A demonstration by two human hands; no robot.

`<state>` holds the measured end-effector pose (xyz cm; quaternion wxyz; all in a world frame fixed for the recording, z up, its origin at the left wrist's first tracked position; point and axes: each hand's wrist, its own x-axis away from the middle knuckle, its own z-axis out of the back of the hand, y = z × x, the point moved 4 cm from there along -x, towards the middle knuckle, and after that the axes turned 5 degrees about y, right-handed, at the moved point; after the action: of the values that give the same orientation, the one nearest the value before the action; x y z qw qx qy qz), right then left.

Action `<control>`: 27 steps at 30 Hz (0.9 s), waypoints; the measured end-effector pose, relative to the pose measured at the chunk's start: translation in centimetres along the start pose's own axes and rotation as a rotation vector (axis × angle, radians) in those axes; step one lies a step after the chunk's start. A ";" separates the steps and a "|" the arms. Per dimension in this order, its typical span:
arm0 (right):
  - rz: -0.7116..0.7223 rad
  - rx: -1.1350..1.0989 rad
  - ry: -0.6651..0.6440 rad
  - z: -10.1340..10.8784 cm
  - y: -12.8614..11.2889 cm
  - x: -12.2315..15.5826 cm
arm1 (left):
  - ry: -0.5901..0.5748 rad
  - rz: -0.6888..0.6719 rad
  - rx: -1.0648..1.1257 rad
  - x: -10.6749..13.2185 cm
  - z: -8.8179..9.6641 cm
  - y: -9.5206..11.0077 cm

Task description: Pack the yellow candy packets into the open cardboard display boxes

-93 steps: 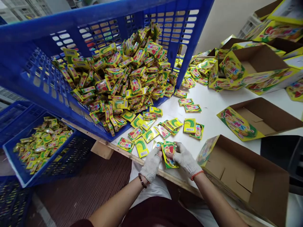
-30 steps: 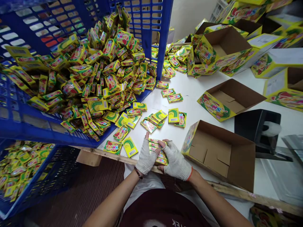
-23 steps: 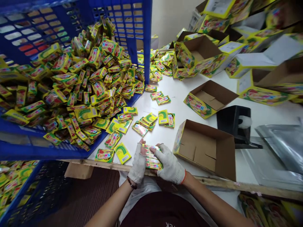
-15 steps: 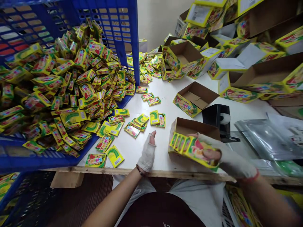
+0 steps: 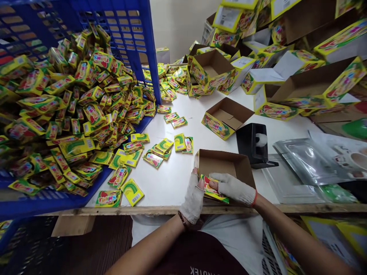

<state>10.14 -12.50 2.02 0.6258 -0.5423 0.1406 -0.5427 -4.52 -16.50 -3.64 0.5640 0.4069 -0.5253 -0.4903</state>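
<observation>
An open cardboard carton (image 5: 229,164), brown inside, stands at the table's front edge before me. My right hand (image 5: 236,188), in a fingerless white glove, grips small yellow-green packs (image 5: 216,192) at the carton's near side, its thumb on the printed face. My left hand (image 5: 194,196), gloved the same way, closes around the carton's left side, with its thumb by the left end of those packs. How many packs are held is hidden by my fingers. Left of my hands lie several loose packs (image 5: 132,192) on the white table (image 5: 169,183).
A blue crate (image 5: 156,68) heaped with packs (image 5: 94,114) fills the left. Another open carton (image 5: 226,118) stands behind the near one, beside a black tape dispenser (image 5: 252,147). More cartons (image 5: 286,103) pile up at the back right. Clear plastic packaging (image 5: 304,168) lies on the right.
My right hand has moved left with the packs, lowering them at the carton's near side. My left hand has come right, from the bare table to the carton. The view has shifted slightly.
</observation>
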 end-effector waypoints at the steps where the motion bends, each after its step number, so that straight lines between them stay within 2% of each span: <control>1: -0.009 -0.012 -0.034 0.0 -0.1 0.3 | 0.007 0.006 0.013 0.3 0.1 0.0; 5: -0.040 -0.023 -0.213 0.7 -0.5 0.3 | -0.019 0.062 0.088 0.2 0.1 0.0; 7: 0.001 0.046 -0.244 0.7 -0.7 -0.3 | -0.037 0.058 0.062 0.0 -0.1 0.2; 9: 0.054 0.133 -0.200 0.1 -0.9 -0.8 | -0.035 0.042 0.007 0.0 -0.2 0.6; 13: 0.111 0.398 0.010 -1.6 -0.8 -0.7 | -0.021 0.052 -0.056 0.5 -0.4 0.9; 16: 0.135 0.441 0.131 -1.9 -0.4 -0.4 | -0.037 0.006 -0.058 1.2 -0.2 0.8; 18: 0.138 0.405 0.105 -1.6 -0.3 -0.5 | -0.050 -0.008 -0.043 1.6 0.1 0.6; 23: 0.078 0.350 -0.074 -0.7 -1.2 -0.9 | -0.014 0.004 -0.044 1.9 1.2 0.5; 27: 0.091 0.451 -0.035 -1.6 -1.7 -0.5 | 0.016 -0.027 -0.101 2.3 0.7 0.0</control>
<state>7.85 -12.62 2.69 0.7573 -0.3913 0.0293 -0.5220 -5.28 -18.76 -3.14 0.5814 0.3888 -0.4898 -0.5205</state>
